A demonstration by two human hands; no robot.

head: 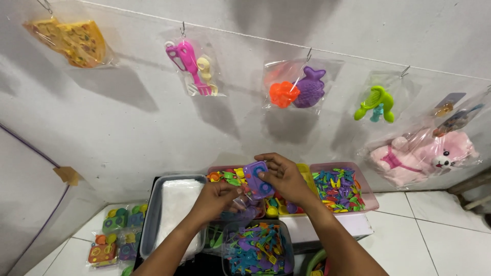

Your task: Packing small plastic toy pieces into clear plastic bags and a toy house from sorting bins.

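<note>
step: bagging, I reckon | purple toy mould point(259, 180) mid-frame, right hand point(284, 177) grip closed on it | left hand point(219, 196) pinching clear bag point(240, 203) | nxt: needs bag mouth open

A purple toy piece point(258, 180) (blue ring markings), a pink bear point(427, 152), and a green comb point(376, 102).

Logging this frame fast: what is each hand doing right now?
Left hand: closed on a clear plastic bag.
Right hand: closed on a purple toy piece.
</note>
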